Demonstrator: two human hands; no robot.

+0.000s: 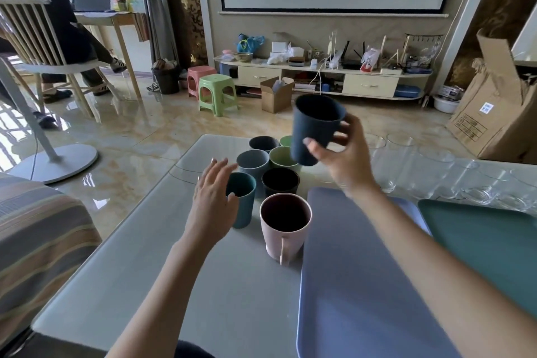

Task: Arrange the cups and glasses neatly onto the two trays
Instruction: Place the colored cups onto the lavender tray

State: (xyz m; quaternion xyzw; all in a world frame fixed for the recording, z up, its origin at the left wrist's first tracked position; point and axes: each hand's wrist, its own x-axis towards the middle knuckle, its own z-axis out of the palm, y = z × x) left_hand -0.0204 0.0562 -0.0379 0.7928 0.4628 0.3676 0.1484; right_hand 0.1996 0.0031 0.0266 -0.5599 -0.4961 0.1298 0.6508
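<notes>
Nearest, left of the pink mug [285,224], the left hand [213,200] spreads open beside a teal cup [242,197], probably steadying it, while beyond the mug the right hand [345,151] grips a dark blue cup [315,128] aloft, ready for the bare blue tray [357,270] at the mug's right.

The right hand [343,151] covers the near side and handle of the dark blue cup [315,128] it holds, and that raised cup hides most of the far green cup [286,141] behind it. Left of the grip, the left hand [213,197] overlaps the teal cup [242,200] — whether its fingers touch the rim cannot be told. Right of the grip the clear glasses [436,171] blur together, uncountable, while the blue tray [348,270] and green tray [479,241] are cut off by the picture's edges.
</notes>
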